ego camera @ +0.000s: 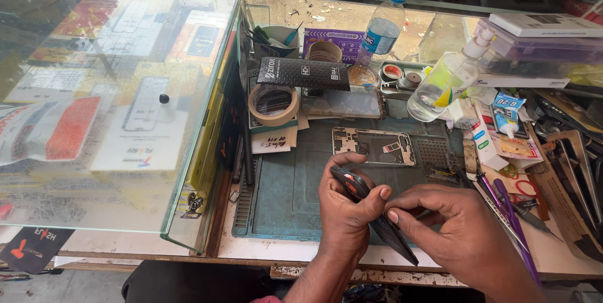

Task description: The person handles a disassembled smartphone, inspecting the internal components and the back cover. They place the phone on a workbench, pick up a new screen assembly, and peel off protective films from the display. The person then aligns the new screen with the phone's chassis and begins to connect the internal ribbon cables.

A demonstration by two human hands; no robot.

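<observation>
My left hand [345, 212] grips a thin dark phone part [352, 185], held on edge over the blue-green work mat [282, 196]. My right hand [452, 227] pinches the lower end of the same dark part [394, 240] with thumb and forefinger. Just beyond the hands lies an opened phone frame [375, 147] with its insides showing. Both hands hover close to the near edge of the bench.
A glass display case [119, 95] fills the left. Tape roll [274, 104], black flat box [303, 73], water bottle [381, 29] and clear spray bottle [445, 82] stand behind the mat. Glue tube [505, 114], tweezers [502, 215] and hand tools [575, 158] crowd the right.
</observation>
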